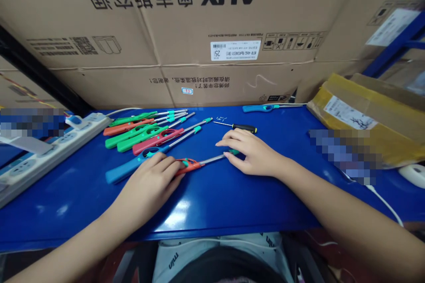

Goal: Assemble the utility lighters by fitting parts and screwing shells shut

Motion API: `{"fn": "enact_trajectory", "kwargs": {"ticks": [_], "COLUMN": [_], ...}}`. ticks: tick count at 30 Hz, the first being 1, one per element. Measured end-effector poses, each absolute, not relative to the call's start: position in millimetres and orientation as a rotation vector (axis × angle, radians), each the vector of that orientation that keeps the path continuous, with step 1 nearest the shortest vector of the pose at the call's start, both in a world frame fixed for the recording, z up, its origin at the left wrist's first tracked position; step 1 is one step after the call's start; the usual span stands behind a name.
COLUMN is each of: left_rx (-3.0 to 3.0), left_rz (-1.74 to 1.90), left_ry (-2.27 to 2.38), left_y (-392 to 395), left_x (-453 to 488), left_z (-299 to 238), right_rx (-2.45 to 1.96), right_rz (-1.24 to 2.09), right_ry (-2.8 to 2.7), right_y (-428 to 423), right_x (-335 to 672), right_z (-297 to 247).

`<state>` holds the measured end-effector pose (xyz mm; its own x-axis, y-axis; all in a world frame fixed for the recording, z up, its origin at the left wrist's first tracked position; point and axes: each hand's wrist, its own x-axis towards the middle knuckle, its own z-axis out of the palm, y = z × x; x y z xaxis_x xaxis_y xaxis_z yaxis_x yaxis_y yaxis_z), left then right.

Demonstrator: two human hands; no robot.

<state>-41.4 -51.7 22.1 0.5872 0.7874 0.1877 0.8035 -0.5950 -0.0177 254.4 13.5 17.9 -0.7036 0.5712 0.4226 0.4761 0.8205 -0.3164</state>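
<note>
An orange long-nosed lighter (194, 165) lies on the blue table (212, 199) between my hands. My left hand (151, 182) is closed over its handle end. My right hand (247, 150) rests on the green tip of its metal tube, fingers curled around it. A blue lighter (128, 169) lies just beyond my left hand. Behind it sits a heap of several green, orange and red lighters (146, 131). A small black-handled screwdriver (241, 127) lies just past my right hand.
A white power strip (43, 154) runs along the left. Another blue lighter (265, 107) lies at the back by large cardboard boxes (199, 31). A taped yellow-brown parcel (368, 115) sits at the right, with a white mouse (413, 173) and cable.
</note>
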Motion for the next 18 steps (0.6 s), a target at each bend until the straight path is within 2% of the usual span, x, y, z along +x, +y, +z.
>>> {"fn": "enact_trajectory", "kwargs": {"ticks": [4, 10, 14, 18], "left_rx": [-2.809, -2.924, -3.090, -3.317], "left_rz": [-0.233, -0.245, -0.367, -0.396], "left_ry": [-1.188, -0.992, -1.000, -1.000], "left_y": [-50.7, -39.0, -21.7, -5.0], "left_x": [-4.8, 41.5, 32.5, 2.3], "left_z": [22.5, 24.5, 31.4, 37.5], "right_rx": [-0.758, -0.960, -0.980, -0.968], "right_rz": [0.275, 0.718, 0.864, 0.854], "right_ry": [-2.582, -2.860, -2.835, -2.846], "right_y": [8.9, 10.1, 14.6, 15.9], "right_x": [260.0, 273.1, 278.2, 279.0], "right_z": [30.0, 41.3, 41.4, 43.2]}}
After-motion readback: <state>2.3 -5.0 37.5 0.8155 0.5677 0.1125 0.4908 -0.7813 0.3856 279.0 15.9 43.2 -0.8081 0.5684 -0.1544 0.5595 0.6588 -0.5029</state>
